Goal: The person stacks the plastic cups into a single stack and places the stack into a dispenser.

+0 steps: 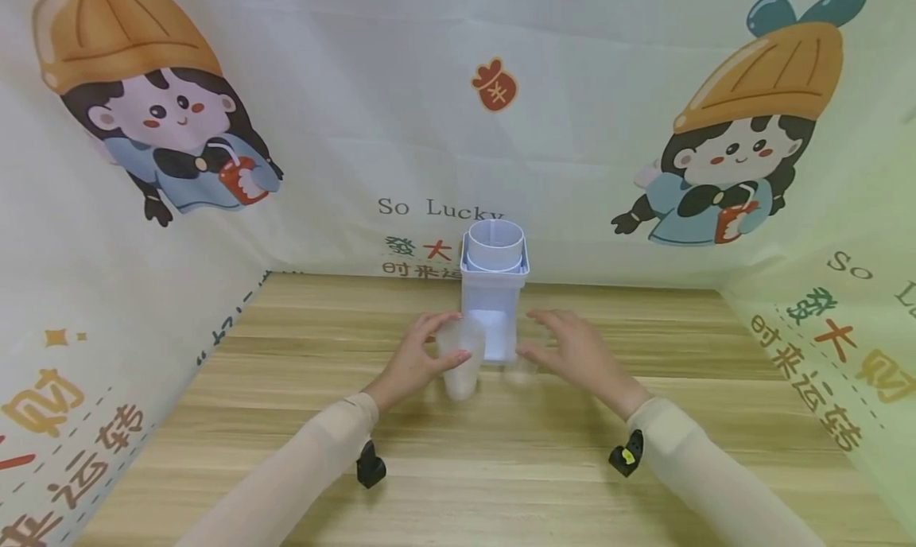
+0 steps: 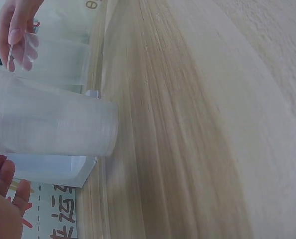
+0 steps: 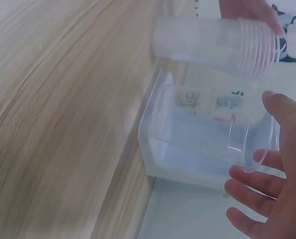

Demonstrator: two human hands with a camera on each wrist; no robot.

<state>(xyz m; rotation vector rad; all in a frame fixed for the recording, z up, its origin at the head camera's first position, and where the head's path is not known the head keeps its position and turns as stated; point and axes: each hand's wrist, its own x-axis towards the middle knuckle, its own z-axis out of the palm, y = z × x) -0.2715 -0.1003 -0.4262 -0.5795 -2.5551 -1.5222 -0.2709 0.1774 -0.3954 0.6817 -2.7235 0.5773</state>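
My left hand grips a stack of nested translucent plastic cups near the rims, thumb on the near side. In the right wrist view the stacked rims show as several close rings. My right hand holds a single clear plastic cup near its rim, between thumb and fingers. In the head view this cup is faint against the wood. Both hands are in front of a white cup holder, which has a round ring at its top and an open front below.
The holder stands upright at the back of the wood-grain table, close to a printed cloth backdrop. The cloth also rises on the left and right sides. Black wrist cameras sit at both sleeves.
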